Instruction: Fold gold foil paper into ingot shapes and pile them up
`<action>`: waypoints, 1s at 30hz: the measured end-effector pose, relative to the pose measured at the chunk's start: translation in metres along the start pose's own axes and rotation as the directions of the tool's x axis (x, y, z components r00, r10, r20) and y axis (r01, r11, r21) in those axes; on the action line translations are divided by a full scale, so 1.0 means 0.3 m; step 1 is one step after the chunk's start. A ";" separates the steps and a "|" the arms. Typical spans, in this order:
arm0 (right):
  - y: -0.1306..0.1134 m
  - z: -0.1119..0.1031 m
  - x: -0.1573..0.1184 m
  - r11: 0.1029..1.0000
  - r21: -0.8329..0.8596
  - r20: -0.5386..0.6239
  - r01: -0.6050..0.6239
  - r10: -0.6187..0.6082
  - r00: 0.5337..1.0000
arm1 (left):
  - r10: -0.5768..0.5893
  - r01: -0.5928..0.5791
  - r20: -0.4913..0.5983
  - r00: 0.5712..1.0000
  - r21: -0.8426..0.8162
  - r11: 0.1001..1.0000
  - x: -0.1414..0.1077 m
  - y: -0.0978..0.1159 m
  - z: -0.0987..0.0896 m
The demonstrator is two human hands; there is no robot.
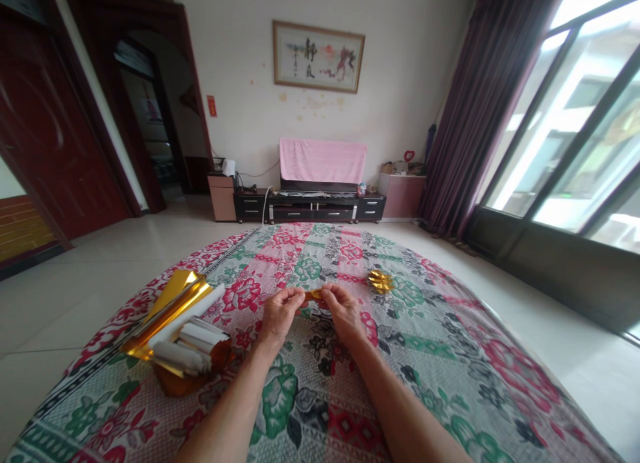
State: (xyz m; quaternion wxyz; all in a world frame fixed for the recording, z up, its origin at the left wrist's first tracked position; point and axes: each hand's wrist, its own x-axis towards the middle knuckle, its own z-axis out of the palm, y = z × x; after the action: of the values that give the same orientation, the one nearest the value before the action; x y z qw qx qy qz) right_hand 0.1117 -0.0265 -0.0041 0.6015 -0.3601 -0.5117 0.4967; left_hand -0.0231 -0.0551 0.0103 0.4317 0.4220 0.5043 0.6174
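Between my two hands a small piece of gold foil paper [314, 294] is stretched out, just above the flowered cloth. My left hand [281, 312] pinches its left end between thumb and fingers. At the other end, my right hand [345, 310] grips it the same way. The fingertips cover both ends of the strip. To the right, a crumpled or folded gold foil piece [381, 281] lies on the cloth. On the left, gold foil sheets [193, 296] lie partly rolled, and white paper rolls [187, 356] rest beside them.
A patterned red, green and grey cloth [410, 396] covers the round surface before me. Beyond it, a low black cabinet [313, 210] carries a screen under a pink cloth [323, 160]. Purple curtains [480, 103] and a large window stand at right, dark red doors at left.
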 end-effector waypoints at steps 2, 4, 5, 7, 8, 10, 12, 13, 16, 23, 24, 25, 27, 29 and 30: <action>0.007 0.004 0.002 1.000 -0.020 -0.010 0.023 -0.023 1.000 | 0.015 -0.014 -0.004 1.000 0.045 0.999 0.000 -0.002 0.000; 0.010 0.009 0.002 0.998 -0.037 -0.026 0.047 -0.048 0.998 | 0.031 -0.030 -0.012 0.999 0.091 0.995 0.003 -0.007 -0.001; 0.010 0.012 0.001 0.997 -0.048 -0.031 0.059 -0.060 0.998 | 0.043 -0.041 -0.016 0.999 0.113 0.993 0.005 -0.011 -0.002; 0.006 0.016 -0.004 0.994 -0.069 -0.033 0.081 -0.083 0.996 | 0.070 -0.066 -0.020 0.997 0.156 0.986 0.010 -0.020 -0.006; 0.004 0.017 -0.006 0.992 -0.082 -0.029 0.092 -0.095 0.995 | 0.086 -0.082 -0.017 0.996 0.178 0.981 0.013 -0.025 -0.007; 0.003 0.017 -0.009 0.986 -0.122 -0.023 0.118 -0.121 0.992 | 0.121 -0.118 0.001 0.993 0.207 0.971 0.020 -0.035 -0.011; 0.008 0.013 -0.010 0.972 -0.180 -0.012 0.148 -0.153 0.988 | 0.150 -0.155 0.042 0.988 0.212 0.965 0.027 -0.042 -0.016; 0.013 0.011 -0.010 0.963 -0.213 0.002 0.166 -0.169 0.986 | 0.160 -0.170 0.064 0.985 0.217 0.961 0.030 -0.044 -0.019; 0.027 0.006 -0.009 0.933 -0.291 0.052 0.214 -0.208 0.977 | 0.144 -0.175 0.130 0.981 0.277 0.945 0.033 -0.037 -0.031; 0.016 0.006 -0.016 0.892 -0.361 0.112 0.270 -0.246 0.963 | 0.079 -0.197 0.274 0.958 0.433 0.880 0.028 -0.003 -0.059; 0.013 0.006 -0.018 0.880 -0.383 0.110 0.280 -0.258 0.960 | 0.093 -0.212 0.270 0.958 0.454 0.866 0.030 -0.003 -0.061; 0.009 0.005 -0.019 0.867 -0.406 0.106 0.288 -0.268 0.958 | 0.108 -0.225 0.263 0.959 0.470 0.853 0.032 -0.004 -0.062; 0.002 0.005 -0.021 0.843 -0.448 0.104 0.297 -0.281 0.954 | 0.133 -0.241 0.248 0.960 0.482 0.843 0.035 -0.007 -0.063; -0.005 0.005 -0.024 0.828 -0.472 0.106 0.303 -0.288 0.952 | 0.119 -0.223 0.239 0.964 0.474 0.852 0.036 -0.011 -0.063; -0.009 0.006 -0.026 0.823 -0.478 0.110 0.308 -0.292 0.950 | 0.099 -0.203 0.236 0.967 0.469 0.860 0.036 -0.012 -0.063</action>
State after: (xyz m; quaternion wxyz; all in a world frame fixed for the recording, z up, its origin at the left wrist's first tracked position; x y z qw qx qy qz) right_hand 0.1105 -0.0347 -0.0032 0.5529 -0.4076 -0.6801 0.2561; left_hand -0.0435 -0.0493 0.0050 0.3103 0.6166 0.5622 0.4555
